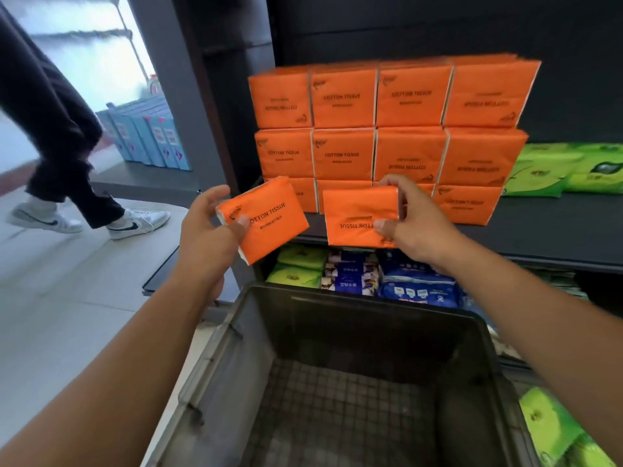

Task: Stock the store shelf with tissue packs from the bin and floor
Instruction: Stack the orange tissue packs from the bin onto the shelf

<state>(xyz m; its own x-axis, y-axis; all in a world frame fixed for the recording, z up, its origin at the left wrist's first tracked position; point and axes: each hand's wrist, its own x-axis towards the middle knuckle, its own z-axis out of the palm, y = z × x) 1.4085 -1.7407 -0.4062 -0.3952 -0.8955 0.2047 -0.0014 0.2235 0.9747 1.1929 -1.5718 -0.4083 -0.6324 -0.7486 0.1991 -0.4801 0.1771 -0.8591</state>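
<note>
A: Which step?
B: Placing, I'd say. The shelf (556, 224) lies just beyond both hands, the bin (337, 318) below them shows a bare floor, and the orange stack (387, 129) stands right past the fingertips.
A: And the hands?
B: The left hand (205, 230) grips the left pack (269, 227); the right hand (414, 220) pinches the right pack (357, 217). Next: seat both squarely against the stack.

Far to the left of the left fingers (215, 194), a person's legs (67, 129) in dark trousers are caught mid-step, with 2 white sneakers (138, 224) bearing dark swooshes. Above and left of those fingers, a row of light-blue boxes (148, 133) stands upright on a low ledge (145, 180) beside a bright window (84, 45). Below the right fingers (394, 183), blue wrapped packs (418, 284) lie just beside dark-blue printed packs (350, 274).
</note>
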